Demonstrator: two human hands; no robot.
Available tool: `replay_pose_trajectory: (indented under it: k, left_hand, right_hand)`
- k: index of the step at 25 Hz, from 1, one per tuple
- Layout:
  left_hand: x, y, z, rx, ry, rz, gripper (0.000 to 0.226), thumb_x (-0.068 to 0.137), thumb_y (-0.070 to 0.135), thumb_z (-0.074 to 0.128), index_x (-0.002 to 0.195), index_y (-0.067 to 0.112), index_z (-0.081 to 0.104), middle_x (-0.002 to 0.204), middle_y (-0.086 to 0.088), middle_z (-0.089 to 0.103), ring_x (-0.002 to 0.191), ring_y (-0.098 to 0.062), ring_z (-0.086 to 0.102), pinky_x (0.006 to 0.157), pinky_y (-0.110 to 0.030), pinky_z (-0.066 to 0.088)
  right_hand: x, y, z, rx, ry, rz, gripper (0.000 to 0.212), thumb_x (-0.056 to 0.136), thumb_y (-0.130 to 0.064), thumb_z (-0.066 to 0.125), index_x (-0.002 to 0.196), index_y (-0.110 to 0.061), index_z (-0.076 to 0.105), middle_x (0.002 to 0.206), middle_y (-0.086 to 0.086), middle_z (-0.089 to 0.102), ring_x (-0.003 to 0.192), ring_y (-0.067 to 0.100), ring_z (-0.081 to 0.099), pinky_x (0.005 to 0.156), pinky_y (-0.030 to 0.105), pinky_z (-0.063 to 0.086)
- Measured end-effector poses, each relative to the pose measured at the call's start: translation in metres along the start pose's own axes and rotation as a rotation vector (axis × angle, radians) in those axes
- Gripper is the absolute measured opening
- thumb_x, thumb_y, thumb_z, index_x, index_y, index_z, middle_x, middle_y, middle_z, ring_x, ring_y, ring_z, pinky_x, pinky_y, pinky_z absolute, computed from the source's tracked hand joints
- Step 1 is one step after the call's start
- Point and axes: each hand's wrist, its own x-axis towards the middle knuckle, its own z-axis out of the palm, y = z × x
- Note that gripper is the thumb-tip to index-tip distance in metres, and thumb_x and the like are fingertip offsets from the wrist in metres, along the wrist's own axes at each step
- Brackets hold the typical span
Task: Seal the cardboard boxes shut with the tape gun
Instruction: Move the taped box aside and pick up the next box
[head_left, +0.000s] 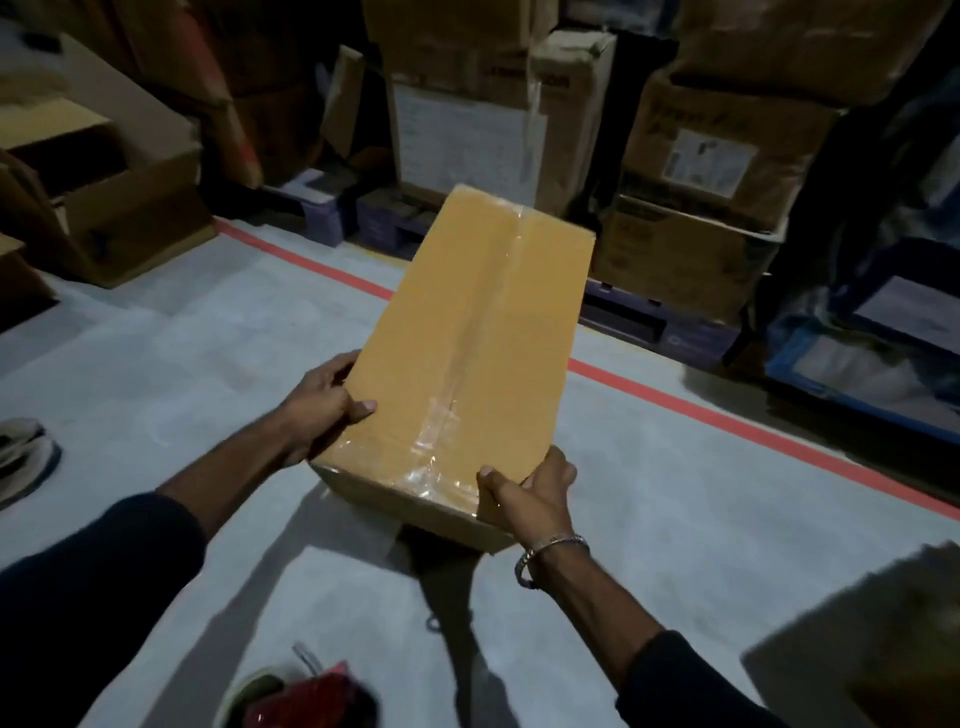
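Note:
A long tan cardboard box (441, 332) is held up above the grey floor, its closed top flaps covered by a strip of clear tape (483, 332) running along the centre seam and down the near end. My left hand (324, 402) grips the box's left near edge, thumb on top. My right hand (530, 488) grips the near right corner, thumb on the top face, a metal bracelet on the wrist. A red tape gun (306, 696) lies on the floor at the bottom of the view, beside a shoe.
Stacked cardboard boxes (696, 156) on dark pallets line the far side behind a red floor line (727, 415). An open box (119, 208) sits at the left, another carton (872, 639) at the lower right. A blue crate (883, 374) stands at the right.

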Motion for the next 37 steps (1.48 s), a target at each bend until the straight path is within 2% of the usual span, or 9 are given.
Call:
replay_pose_trajectory:
  k: [6, 10, 14, 18, 23, 27, 30, 34, 37]
  left_hand:
    - [0.125, 0.006, -0.017, 0.157, 0.033, -0.008, 0.059, 0.098, -0.001, 0.064, 0.149, 0.026, 0.050, 0.135, -0.005, 0.064, 0.112, -0.025, 0.064, 0.094, -0.038, 0.049]
    - [0.189, 0.011, -0.042, 0.306, 0.062, -0.013, 0.068, 0.099, 0.006, 0.067, 0.159, 0.022, 0.038, 0.135, 0.001, 0.051, 0.119, -0.023, 0.050, 0.100, -0.036, 0.039]
    - [0.235, -0.033, -0.058, 0.808, -0.061, -0.045, 0.065, 0.098, 0.039, 0.061, 0.154, 0.016, 0.038, 0.155, -0.008, 0.045, 0.137, -0.033, 0.045, 0.108, -0.042, 0.038]
    - [0.246, -0.108, -0.034, 1.196, -0.106, -0.051, 0.082, 0.104, 0.062, 0.041, 0.167, 0.025, 0.003, 0.174, -0.008, -0.009, 0.160, -0.033, -0.002, 0.122, -0.062, 0.011]
    - [0.216, -0.092, -0.020, 0.992, 0.085, 0.100, 0.057, 0.101, 0.039, 0.058, 0.153, 0.019, 0.046, 0.159, -0.014, 0.044, 0.147, -0.034, 0.039, 0.113, -0.054, 0.042]
    - [0.118, -0.082, 0.047, 0.722, 0.304, 0.495, 0.033, 0.092, 0.015, 0.056, 0.121, 0.014, 0.069, 0.121, -0.009, 0.070, 0.111, -0.031, 0.062, 0.095, -0.045, 0.051]
    - [0.051, -0.098, 0.084, 0.791, 0.126, 0.606, 0.034, 0.091, 0.012, 0.058, 0.123, 0.016, 0.071, 0.129, -0.006, 0.069, 0.119, -0.028, 0.063, 0.101, -0.044, 0.050]
    - [-0.028, -0.093, 0.116, 1.060, -0.399, 0.284, 0.074, 0.090, 0.050, 0.051, 0.159, 0.029, 0.035, 0.164, -0.005, 0.039, 0.152, -0.026, 0.034, 0.120, -0.044, 0.033]
    - [-0.110, -0.037, 0.136, 1.164, -0.578, 0.292, 0.089, 0.082, 0.065, 0.041, 0.163, 0.030, 0.027, 0.167, -0.006, 0.033, 0.156, -0.023, 0.026, 0.123, -0.042, 0.029]
  right_hand:
    - [0.101, -0.041, 0.051, -0.008, -0.062, -0.010, 0.095, 0.087, -0.025, 0.077, 0.154, -0.001, 0.014, 0.139, 0.006, 0.025, 0.082, 0.003, 0.044, 0.079, 0.024, 0.044]
    - [0.140, -0.054, 0.088, -0.011, -0.093, 0.025, 0.106, 0.085, -0.026, 0.080, 0.158, -0.003, 0.006, 0.148, 0.006, 0.018, 0.126, 0.026, 0.046, 0.104, 0.033, 0.047]
    - [0.162, -0.067, 0.127, -0.076, -0.217, 0.067, 0.102, 0.092, -0.010, 0.065, 0.163, -0.016, -0.009, 0.164, 0.009, 0.002, 0.142, 0.029, 0.033, 0.094, 0.026, 0.043]
    - [0.179, -0.075, 0.167, -0.341, -0.300, 0.121, 0.106, 0.091, -0.011, 0.070, 0.164, -0.025, -0.006, 0.168, 0.014, -0.017, 0.149, 0.037, 0.029, 0.103, 0.035, 0.046]
    - [0.184, -0.055, 0.162, -0.377, -0.267, 0.007, 0.103, 0.090, -0.025, 0.075, 0.164, -0.026, 0.003, 0.169, 0.012, 0.007, 0.143, 0.035, 0.040, 0.106, 0.036, 0.044]
    - [0.151, -0.031, 0.114, -0.443, -0.135, -0.150, 0.082, 0.093, -0.031, 0.067, 0.159, -0.023, 0.020, 0.150, 0.010, 0.033, 0.139, 0.034, 0.038, 0.106, 0.044, 0.045]
    - [0.105, -0.001, 0.061, -0.517, -0.058, -0.169, 0.070, 0.095, -0.026, 0.059, 0.156, -0.018, 0.026, 0.149, 0.009, 0.035, 0.139, 0.032, 0.037, 0.103, 0.044, 0.046]
    - [0.023, 0.019, -0.021, -0.642, -0.074, -0.014, 0.053, 0.095, -0.029, 0.060, 0.145, -0.017, 0.046, 0.145, 0.008, 0.039, 0.138, 0.030, 0.039, 0.100, 0.042, 0.049]
    - [-0.075, 0.015, -0.095, -0.672, -0.121, 0.161, 0.055, 0.092, -0.032, 0.063, 0.141, -0.016, 0.047, 0.145, 0.012, 0.038, 0.137, 0.033, 0.039, 0.103, 0.044, 0.049]
